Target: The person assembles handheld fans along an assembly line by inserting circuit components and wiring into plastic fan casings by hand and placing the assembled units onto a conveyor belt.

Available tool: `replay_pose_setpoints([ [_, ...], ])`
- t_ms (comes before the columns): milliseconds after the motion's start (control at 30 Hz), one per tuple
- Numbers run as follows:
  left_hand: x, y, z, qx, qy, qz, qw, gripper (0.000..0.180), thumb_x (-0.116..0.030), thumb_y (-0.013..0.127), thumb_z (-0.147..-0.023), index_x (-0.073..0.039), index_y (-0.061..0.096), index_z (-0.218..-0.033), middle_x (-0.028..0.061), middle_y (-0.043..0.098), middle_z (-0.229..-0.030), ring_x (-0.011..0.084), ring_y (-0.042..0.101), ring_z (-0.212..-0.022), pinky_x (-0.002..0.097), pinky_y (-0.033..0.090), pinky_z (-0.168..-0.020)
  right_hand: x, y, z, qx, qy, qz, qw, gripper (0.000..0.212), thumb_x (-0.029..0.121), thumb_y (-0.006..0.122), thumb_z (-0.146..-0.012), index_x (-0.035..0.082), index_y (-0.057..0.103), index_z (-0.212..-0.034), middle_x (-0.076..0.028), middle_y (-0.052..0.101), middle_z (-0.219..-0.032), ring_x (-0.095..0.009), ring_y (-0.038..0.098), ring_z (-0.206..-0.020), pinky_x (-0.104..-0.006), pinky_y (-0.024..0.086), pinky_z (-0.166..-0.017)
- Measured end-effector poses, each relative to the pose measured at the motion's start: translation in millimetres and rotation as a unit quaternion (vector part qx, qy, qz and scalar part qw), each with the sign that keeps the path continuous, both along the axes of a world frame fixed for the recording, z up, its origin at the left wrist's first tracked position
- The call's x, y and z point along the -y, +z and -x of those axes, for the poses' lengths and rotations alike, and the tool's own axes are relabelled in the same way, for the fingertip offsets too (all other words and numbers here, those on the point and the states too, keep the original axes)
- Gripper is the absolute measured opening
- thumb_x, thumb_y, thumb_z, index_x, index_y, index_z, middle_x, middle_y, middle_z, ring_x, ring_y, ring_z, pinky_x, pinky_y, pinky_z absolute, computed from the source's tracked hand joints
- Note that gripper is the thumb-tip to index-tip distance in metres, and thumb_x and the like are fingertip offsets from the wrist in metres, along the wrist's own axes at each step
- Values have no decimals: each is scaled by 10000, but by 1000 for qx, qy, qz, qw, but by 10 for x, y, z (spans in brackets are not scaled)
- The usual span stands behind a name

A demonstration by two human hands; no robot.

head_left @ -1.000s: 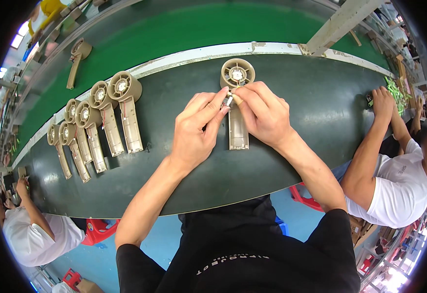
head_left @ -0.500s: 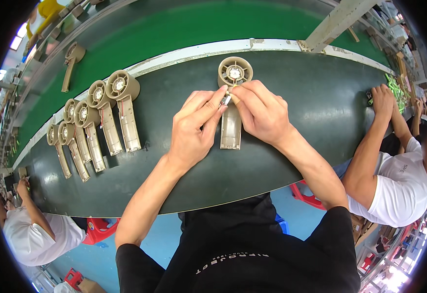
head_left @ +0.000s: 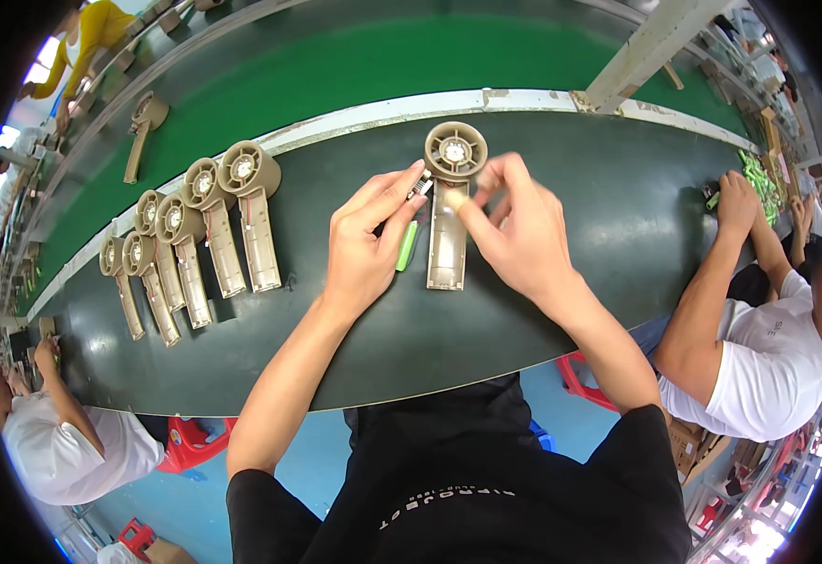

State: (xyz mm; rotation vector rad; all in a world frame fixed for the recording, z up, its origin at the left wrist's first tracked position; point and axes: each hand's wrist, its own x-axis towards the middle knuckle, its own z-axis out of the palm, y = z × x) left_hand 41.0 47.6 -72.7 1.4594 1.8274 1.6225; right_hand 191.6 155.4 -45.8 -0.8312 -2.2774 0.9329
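Observation:
Before me lies a beige handheld fan housing (head_left: 447, 249), its round ring away from me and its hollow handle toward me. My left hand (head_left: 366, 240), closed, pinches a small circuit board (head_left: 420, 185) beside the handle's upper end. A green cylindrical battery cell (head_left: 406, 246) shows next to that hand's fingers, partly covered by them; whether they touch it I cannot tell. My right hand (head_left: 521, 224) hovers at the handle's right side. Its thumb and forefinger are apart, somewhat smeared by motion, and nothing is visible between them.
Several similar fan housings (head_left: 259, 240) lie in a slanted row on the dark table (head_left: 336, 376) at left. Another housing (head_left: 140, 136) rests on the green belt (head_left: 355, 70) beyond a pale ledge. People work at both sides; green cells (head_left: 759, 174) are heaped far right.
My right hand has moved away from the left one, its fingers parting. The board stays in my left hand, slightly left of before. The green cell has come into view beside it.

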Motion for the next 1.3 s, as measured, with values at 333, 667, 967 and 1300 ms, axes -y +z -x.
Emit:
replay_pose_setpoints([
  [333,-752,467,732,135,85,61,985,297,-98,535,-975,62,610,-1214,100,688,-859,116,622,-635,266,504,-592,-692,-107,969,-99,7,148,984,240,48,669,-865,49,448,-958,-68,633,-778,-140,652,-711,-312,515,-582],
  [667,-1326,-55,1818,-98,339,132,926,417,-211,649,-876,-36,629,-1253,226,651,-1202,402,599,-1146,481,479,-967,-1165,-630,2206,-134,-86,26,987,274,236,661,-873,46,566,-1046,-193,709,-847,-382,696,-831,-459,541,-759],
  [967,-1009,-244,581,40,250,-11,967,413,-278,556,-1015,11,496,-727,86,426,-587,178,393,-559,370,334,-541,-653,-359,1089,-54,-50,61,995,305,323,631,-935,28,566,-893,-147,610,-660,-326,632,-630,-438,467,-592],
  [1300,-1102,-233,503,17,146,38,988,473,-281,560,-1018,42,512,-676,40,387,-539,101,315,-548,339,272,-493,-693,-477,877,-56,43,41,997,469,380,452,-1023,13,683,-842,-160,679,-742,-341,656,-701,-414,496,-667],
])
